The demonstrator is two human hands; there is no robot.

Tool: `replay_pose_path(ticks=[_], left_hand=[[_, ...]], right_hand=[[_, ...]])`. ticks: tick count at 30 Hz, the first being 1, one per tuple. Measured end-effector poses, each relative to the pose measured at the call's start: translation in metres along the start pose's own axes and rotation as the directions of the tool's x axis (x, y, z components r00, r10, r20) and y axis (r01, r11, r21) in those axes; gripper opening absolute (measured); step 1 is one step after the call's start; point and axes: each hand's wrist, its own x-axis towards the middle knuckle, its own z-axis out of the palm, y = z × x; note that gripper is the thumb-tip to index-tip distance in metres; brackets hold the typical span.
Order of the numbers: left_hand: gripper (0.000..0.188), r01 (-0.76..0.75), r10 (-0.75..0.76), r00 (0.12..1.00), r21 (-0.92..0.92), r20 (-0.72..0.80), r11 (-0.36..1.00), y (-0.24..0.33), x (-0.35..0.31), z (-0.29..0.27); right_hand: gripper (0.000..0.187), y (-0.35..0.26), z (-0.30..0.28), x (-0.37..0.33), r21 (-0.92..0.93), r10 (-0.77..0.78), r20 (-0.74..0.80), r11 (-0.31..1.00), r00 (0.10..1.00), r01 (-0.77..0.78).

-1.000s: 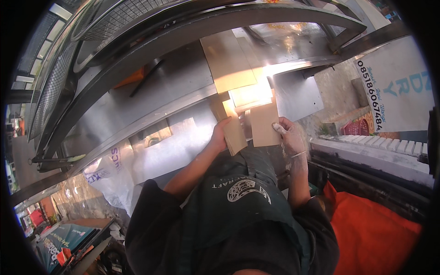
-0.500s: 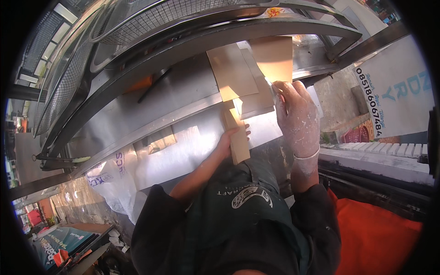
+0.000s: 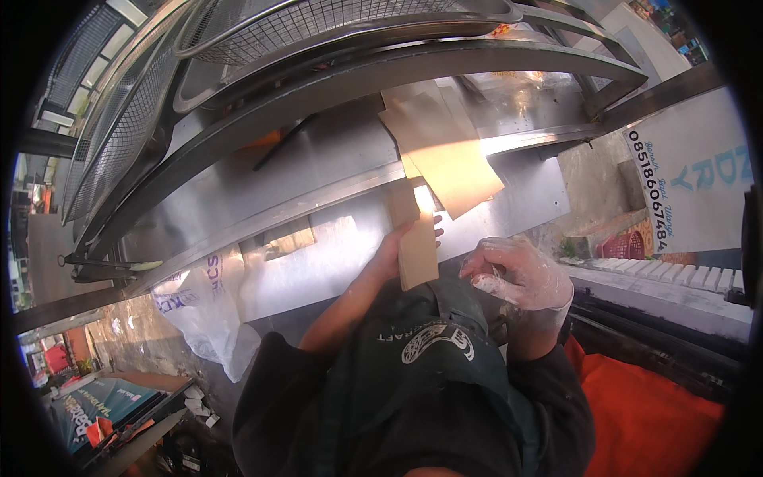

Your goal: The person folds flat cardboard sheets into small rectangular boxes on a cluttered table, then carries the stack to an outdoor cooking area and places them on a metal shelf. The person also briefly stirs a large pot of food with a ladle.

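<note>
Looks like a small food stall, semi-outdoors. Signs: shiny stainless-steel counter (image 3: 342, 151), grey wire-mesh basket (image 3: 294, 32), flat brown paper sheets (image 3: 457, 171), dark green printed apron (image 3: 421, 381); white lettered banner (image 3: 691, 167), weathered stone-like wall (image 3: 119, 330) in daylight.

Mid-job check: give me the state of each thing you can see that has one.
Left hand: closed around the brown paper stack
Brown paper stack: held, flat
Right hand: fingers curled, coated white; whether it holds anything is unclear
Loose brown sheets: overlapping, jutting past the edge of the metal shelf
Plastic bag: crumpled, hanging
Apron: worn
Orange cloth: creased
</note>
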Motion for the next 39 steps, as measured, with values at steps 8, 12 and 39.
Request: replay_pose_path(ticks=[8,12,39], left_hand=[[0.108,0.043,-0.045,0.997,0.04,0.059,0.998,-0.003,0.013,0.026],[0.117,0.127,-0.146,0.983,0.164,0.111,0.978,-0.004,0.021,0.035],[0.08,0.06,-0.127,0.966,0.282,0.226,0.958,-0.024,0.03,0.022]], right_hand=[[0.027,0.122,0.094,0.013,0.284,0.371,-0.274,0.913,0.887,-0.294],[0.027,0.128,0.116,0.018,0.425,0.41,-0.427,0.878,0.806,-0.222],[0.034,0.15,0.114,0.013,0.676,0.448,-0.38,0.732,0.81,-0.087]])
